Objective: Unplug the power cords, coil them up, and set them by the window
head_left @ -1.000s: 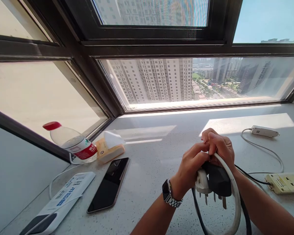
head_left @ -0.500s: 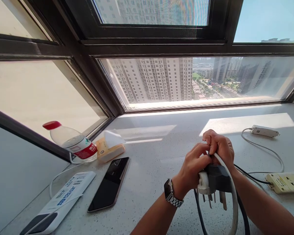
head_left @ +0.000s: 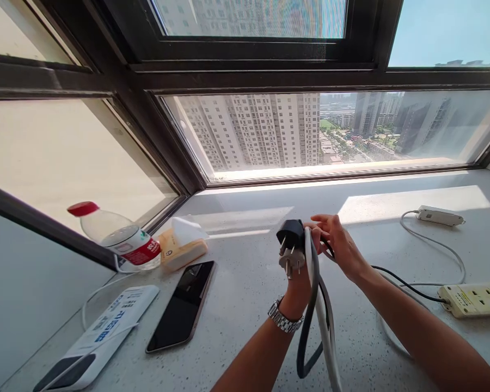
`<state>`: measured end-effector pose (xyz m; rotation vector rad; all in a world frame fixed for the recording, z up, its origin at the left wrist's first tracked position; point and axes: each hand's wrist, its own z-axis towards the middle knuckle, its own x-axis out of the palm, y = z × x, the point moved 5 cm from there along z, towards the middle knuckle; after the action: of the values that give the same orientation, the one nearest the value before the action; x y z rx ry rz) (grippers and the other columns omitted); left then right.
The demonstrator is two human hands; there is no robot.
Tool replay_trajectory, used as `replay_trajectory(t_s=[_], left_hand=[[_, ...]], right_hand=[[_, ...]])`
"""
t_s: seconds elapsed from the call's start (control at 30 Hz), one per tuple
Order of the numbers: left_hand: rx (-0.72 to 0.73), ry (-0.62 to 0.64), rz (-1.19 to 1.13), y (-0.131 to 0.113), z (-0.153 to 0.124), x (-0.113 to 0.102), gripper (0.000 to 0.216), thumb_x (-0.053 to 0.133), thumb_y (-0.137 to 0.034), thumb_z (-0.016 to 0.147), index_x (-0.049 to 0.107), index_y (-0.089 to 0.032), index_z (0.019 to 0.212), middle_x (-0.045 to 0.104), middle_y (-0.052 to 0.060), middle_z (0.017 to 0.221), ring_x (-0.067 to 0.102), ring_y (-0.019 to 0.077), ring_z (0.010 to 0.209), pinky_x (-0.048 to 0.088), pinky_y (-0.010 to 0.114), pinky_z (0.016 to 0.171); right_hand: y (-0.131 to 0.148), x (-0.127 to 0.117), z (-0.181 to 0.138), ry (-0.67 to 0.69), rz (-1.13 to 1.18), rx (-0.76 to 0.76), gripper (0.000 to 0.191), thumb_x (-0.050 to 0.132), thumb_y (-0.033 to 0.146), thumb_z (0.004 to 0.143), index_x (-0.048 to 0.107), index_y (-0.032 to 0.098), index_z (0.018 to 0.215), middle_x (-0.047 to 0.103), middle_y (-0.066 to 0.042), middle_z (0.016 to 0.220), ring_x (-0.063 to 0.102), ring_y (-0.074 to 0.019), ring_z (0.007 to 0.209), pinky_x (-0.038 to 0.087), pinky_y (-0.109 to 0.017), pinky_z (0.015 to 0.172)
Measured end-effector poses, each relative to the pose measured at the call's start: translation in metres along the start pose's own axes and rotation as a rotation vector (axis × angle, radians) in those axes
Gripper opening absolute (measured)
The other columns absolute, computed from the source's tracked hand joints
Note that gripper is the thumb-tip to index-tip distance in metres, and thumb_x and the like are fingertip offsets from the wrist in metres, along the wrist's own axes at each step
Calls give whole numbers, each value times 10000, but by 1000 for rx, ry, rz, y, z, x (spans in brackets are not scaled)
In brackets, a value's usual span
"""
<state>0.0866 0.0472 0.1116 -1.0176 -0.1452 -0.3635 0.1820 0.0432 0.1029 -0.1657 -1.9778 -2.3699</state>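
My left hand (head_left: 300, 286), with a metal-banded watch (head_left: 285, 317) at the wrist, is closed around two power plugs and their cords, its fingers mostly hidden behind them. The black plug (head_left: 291, 234) sits above the white plug (head_left: 292, 259), prongs facing me and downward. A thick grey-and-white bundle of cords (head_left: 315, 283) hangs in loops below. My right hand (head_left: 340, 245) is just right of the plugs, its thumb and fingers closed on a black cord (head_left: 328, 249), the index finger partly stretched out.
On the speckled white sill, a phone (head_left: 182, 307), a white device (head_left: 102, 337), a tissue pack (head_left: 183, 247) and a leaning bottle (head_left: 118, 239) are at left. A power strip (head_left: 476, 300) and a small white adapter (head_left: 440, 215) lie at right. Window panes rise behind.
Both hands came apart slightly and turned. The plugs swung up and left, from hanging below the hands to facing me. The cord loops shifted left with them.
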Motion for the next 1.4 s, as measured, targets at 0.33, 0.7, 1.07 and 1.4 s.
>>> replay_trajectory(t_s=[0.33,0.7,1.07,1.4], left_hand=[[-60,-453,-199,-13,41,-63,393,754,-450,700,494,-171,607,573,-50,595,597,82,541,502,203,580],[-358,-417,-288,7,36,-54,430,837,-445,567,561,-154,723,684,-5,671,675,146,578,556,273,616],[-324,-219,-106,8,26,-30,379,790,-408,637,498,-171,685,635,-22,549,638,143,513,504,240,521],[-323,-118,-190,10,26,-24,341,759,-364,684,480,-209,806,517,-100,481,603,122,495,482,238,551]], right_hand=[[-35,10,6,650,-211,282,628,533,759,755,602,140,832,477,66,525,395,-57,399,332,-205,406],[-27,9,10,480,-170,173,584,533,740,767,476,185,592,275,111,418,197,-33,374,145,-204,365],[-28,10,11,447,-88,142,591,533,750,757,461,194,571,296,98,405,229,-44,362,146,-218,364],[-37,15,11,506,-99,243,667,525,825,687,398,196,506,287,96,410,209,-29,365,123,-216,358]])
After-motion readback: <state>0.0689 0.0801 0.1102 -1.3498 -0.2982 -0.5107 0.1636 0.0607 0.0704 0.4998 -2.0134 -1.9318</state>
